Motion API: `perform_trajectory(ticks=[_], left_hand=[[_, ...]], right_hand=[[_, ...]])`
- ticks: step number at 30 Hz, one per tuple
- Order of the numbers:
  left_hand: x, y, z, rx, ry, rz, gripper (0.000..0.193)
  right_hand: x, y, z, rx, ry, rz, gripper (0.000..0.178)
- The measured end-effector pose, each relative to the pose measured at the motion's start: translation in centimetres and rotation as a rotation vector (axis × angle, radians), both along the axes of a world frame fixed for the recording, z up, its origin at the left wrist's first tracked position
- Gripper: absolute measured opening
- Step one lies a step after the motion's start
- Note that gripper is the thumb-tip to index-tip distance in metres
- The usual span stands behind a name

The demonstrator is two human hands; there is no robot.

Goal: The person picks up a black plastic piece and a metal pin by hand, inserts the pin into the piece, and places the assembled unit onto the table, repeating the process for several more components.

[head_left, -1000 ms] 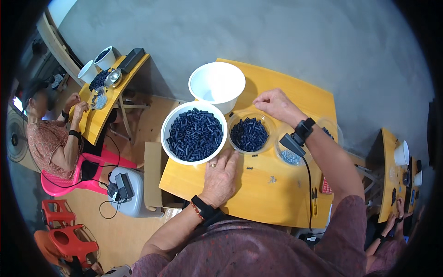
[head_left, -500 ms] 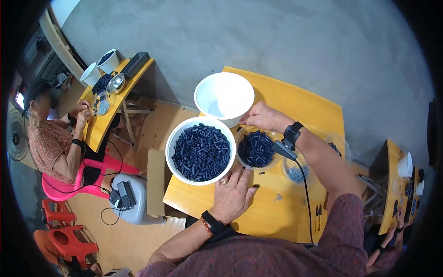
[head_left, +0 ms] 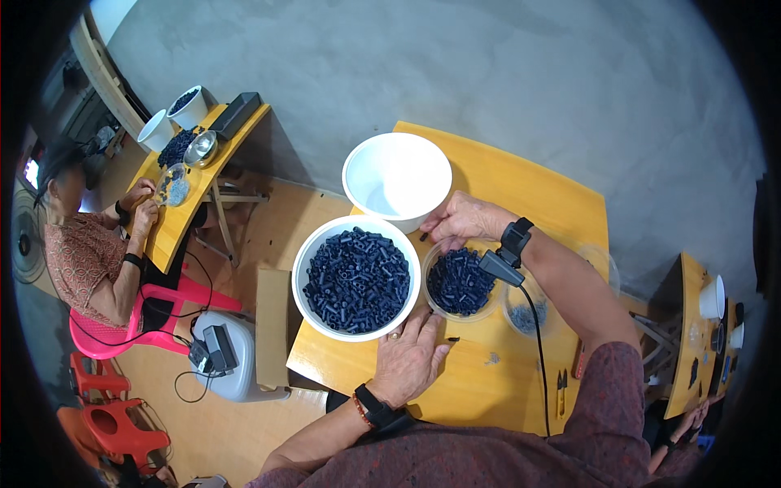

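Observation:
My left hand [head_left: 409, 358] lies on the yellow table with its fingers stretched out. Their tips reach the near side of a white bowl [head_left: 298, 281] heaped with short black tubular pieces [head_left: 356, 279]. Beyond that bowl stands a white bucket [head_left: 399, 175] with nothing visible inside. My right hand [head_left: 468, 218] is at the far rim of a round clear tub [head_left: 433, 302] of similar black pieces [head_left: 460, 281]; its bent fingers close on the rim, their tips partly hidden. A small black piece [head_left: 453, 339] lies just right of my left thumb.
A clear tub of small silvery parts [head_left: 525, 315] sits at the right, crossed by a black cable [head_left: 541, 358]. Yellow-handled snips [head_left: 561, 394] lie near the table's front edge. A cardboard box [head_left: 272, 325] stands left. A co-worker [head_left: 98, 252] sits at another table.
The tub of black pieces has shifted slightly nearer and right, with my right hand at its rim. A loose piece before it is now out of sight. My left hand stays put.

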State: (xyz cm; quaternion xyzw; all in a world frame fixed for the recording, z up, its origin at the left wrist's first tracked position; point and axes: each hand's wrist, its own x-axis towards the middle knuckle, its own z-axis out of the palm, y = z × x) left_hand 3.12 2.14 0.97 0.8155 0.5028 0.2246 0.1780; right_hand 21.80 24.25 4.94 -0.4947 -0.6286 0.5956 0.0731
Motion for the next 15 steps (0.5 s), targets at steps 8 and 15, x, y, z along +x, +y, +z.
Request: perform_trajectory(ticks=[8,15], left_hand=[[-0.1,0.2,-0.2,0.013,-0.051,0.025,0.047],[-0.2,0.2,-0.4,0.022,-0.076,0.032,0.043]], right_hand=[[0.0,0.7,-1.5,0.023,-0.003,-0.005,0.027],[-0.6,0.9,-1.6,0.040,-0.015,0.006,0.017]])
